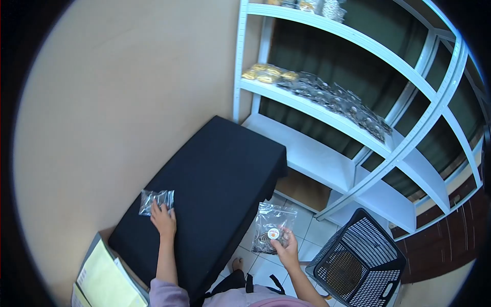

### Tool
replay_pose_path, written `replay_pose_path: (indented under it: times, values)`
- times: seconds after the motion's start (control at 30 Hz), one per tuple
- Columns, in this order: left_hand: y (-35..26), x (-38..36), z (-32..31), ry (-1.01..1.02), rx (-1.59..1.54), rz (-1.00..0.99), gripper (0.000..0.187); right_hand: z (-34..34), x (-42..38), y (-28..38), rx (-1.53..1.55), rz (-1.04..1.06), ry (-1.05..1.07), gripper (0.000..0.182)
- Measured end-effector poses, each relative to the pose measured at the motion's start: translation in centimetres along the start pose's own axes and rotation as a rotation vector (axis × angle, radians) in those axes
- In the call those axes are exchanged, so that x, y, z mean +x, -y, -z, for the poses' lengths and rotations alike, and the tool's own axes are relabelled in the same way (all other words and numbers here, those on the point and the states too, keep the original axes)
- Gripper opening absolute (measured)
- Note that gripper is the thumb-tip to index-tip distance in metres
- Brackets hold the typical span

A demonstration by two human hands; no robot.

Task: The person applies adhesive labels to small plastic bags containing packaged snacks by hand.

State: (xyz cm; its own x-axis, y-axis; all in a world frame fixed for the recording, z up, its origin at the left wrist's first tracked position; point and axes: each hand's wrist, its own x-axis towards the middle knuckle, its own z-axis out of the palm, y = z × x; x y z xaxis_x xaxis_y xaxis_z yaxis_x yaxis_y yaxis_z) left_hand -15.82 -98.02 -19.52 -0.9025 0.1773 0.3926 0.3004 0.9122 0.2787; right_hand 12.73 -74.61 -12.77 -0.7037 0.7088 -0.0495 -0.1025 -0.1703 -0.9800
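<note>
My right hand (287, 249) is closed on the lower right side of a clear zip bag (263, 221), held up beside the table over the tiled floor. The bag has a round white label (274, 234) and dark, coiled-looking contents near its bottom. My left hand (163, 220) reaches onto the black-covered table (220, 169), its fingers apart and resting on a second clear plastic packet (149, 200). That packet lies flat near the wall side, and the fingers partly cover it.
A white shelf rack (317, 105) stands beyond the table, with dark packets (337, 100) and yellow packets (267, 73) on one shelf. A black plastic basket (365, 256) is at the right. Pale yellow paper (110, 276) sits by the table's near left corner.
</note>
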Motion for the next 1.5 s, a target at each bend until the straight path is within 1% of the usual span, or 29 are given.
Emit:
replay_pose_path:
  times: [0.07, 0.13, 0.2, 0.23, 0.27, 0.33, 0.4, 0.47, 0.53, 0.6, 0.63, 0.73, 0.77, 0.83, 0.87, 0.93, 0.97, 1.0, 1.07, 1.13, 1.2, 1.23, 1.27, 1.33, 1.37, 1.4, 1.43, 1.47, 1.5]
  values:
    - [0.4, 0.3, -1.2, -0.043, 0.055, -0.094, 0.017, 0.6, 1.0, -0.2, 0.010, 0.003, -0.054, 0.044]
    - [-2.0, 1.0, 0.4, -0.037, 0.070, -0.135, 0.013, 1.6, 1.8, -1.0, -0.001, 0.005, -0.106, 0.044]
    - [-4.8, 2.0, 2.0, -0.055, -0.117, -0.365, 0.012, 2.7, 3.1, -1.0, 0.027, 0.044, -0.160, 0.042]
    - [-7.9, 2.8, 3.9, 0.022, -0.463, -0.311, 0.011, 3.6, 3.9, -1.1, -0.017, 0.058, -0.229, 0.041]
    - [-10.6, 3.1, 5.4, 0.285, -0.530, -0.095, 0.011, 4.5, 4.6, -1.0, -0.062, 0.070, -0.295, 0.040]
    - [-16.2, 3.6, 7.4, 0.343, -0.714, -0.169, 0.014, 6.0, 6.7, 0.9, -0.004, 0.046, -0.340, 0.036]
    - [-21.2, 3.3, 6.8, 0.508, -1.055, -0.297, 0.017, 7.8, 8.9, 2.3, -0.057, 0.197, -0.426, 0.030]
    - [-26.2, 2.8, 6.1, 0.896, -1.302, -0.334, 0.019, 9.6, 10.8, 3.6, -0.003, 0.206, -0.422, 0.029]
    - [-31.8, 2.2, 6.3, 1.034, -1.305, -0.560, 0.018, 11.8, 12.1, 4.6, 0.038, 0.224, -0.424, 0.027]
    - [-36.9, 1.3, 5.9, 1.252, -1.347, -0.618, 0.019, 14.1, 12.7, 5.5, 0.068, 0.054, -0.259, 0.027]
    - [-39.2, 0.8, 5.1, 1.297, -1.345, -0.634, 0.020, 15.1, 12.4, 5.9, 0.050, 0.008, -0.213, 0.029]
    - [-44.7, 0.0, 3.0, 0.982, -1.165, -0.922, 0.019, 18.2, 12.0, 6.8, 0.071, 0.025, -0.225, 0.029]
    - [-46.0, -0.2, 2.4, 0.996, -1.166, -0.947, 0.019, 19.6, 11.9, 6.8, 0.091, -0.047, -0.282, 0.030]
    - [-48.5, -0.6, 1.5, 0.909, -1.194, -0.903, 0.017, 20.9, 11.8, 7.9, 0.164, 0.014, -0.306, 0.032]
    - [-49.7, -0.7, 1.2, 0.924, -1.197, -0.918, 0.017, 21.2, 11.5, 8.7, 0.234, 0.060, -0.305, 0.034]
    - [-51.9, -1.3, 0.7, 0.993, -1.188, -0.822, 0.017, 21.9, 11.3, 10.0, 0.263, 0.063, -0.284, 0.039]
    - [-53.0, -1.6, 0.6, 1.039, -1.217, -0.775, 0.018, 22.4, 11.4, 10.3, 0.066, 0.102, -0.268, 0.043]
    - [-54.1, -1.9, 0.5, 1.048, -1.218, -0.786, 0.018, 22.9, 11.7, 10.5, -0.131, 0.143, -0.248, 0.048]
    - [-56.1, -2.2, 0.1, 1.025, -1.249, -0.725, 0.018, 24.3, 12.6, 10.6, -0.049, 0.100, -0.286, 0.052]
    - [-57.4, -2.9, -1.9, 1.024, -1.331, -0.775, 0.022, 25.7, 13.8, 10.8, 0.063, 0.138, -0.375, 0.051]
    - [-59.0, -3.8, -2.9, 1.339, -1.620, -0.531, 0.044, 27.1, 15.0, 11.8, 0.125, 0.162, -0.439, 0.049]
    - [-59.6, -3.5, -3.1, 1.515, -1.507, -0.650, 0.060, 28.0, 15.7, 12.2, 0.140, 0.183, -0.475, 0.048]
    - [-60.5, -3.8, -3.3, 1.528, -1.507, -0.662, 0.060, 28.9, 16.5, 12.7, 0.156, 0.206, -0.511, 0.047]
    - [-62.6, -4.7, -3.3, 1.600, -1.515, -0.818, 0.059, 29.5, 18.4, 14.0, 0.114, 0.248, -0.571, 0.043]
    - [-63.3, -4.9, -2.9, 1.669, -1.402, -0.698, 0.058, 30.0, 19.3, 14.4, -0.002, 0.269, -0.571, 0.041]
    - [-64.5, -4.4, -2.9, 1.682, -1.397, -0.716, 0.058, 30.4, 20.2, 14.9, -0.120, 0.289, -0.570, 0.039]
    - [-65.9, -3.6, -2.9, 1.615, -1.383, -0.758, 0.055, 30.7, 21.1, 15.8, -0.146, 0.293, -0.577, 0.035]
    - [-67.3, -2.8, -2.8, 1.550, -1.368, -0.793, 0.053, 31.2, 22.0, 16.6, -0.146, 0.293, -0.594, 0.035]
    - [-68.5, -2.0, -2.7, 1.510, -1.355, -0.829, 0.048, 31.8, 23.0, 17.6, -0.235, 0.313, -0.599, 0.036]
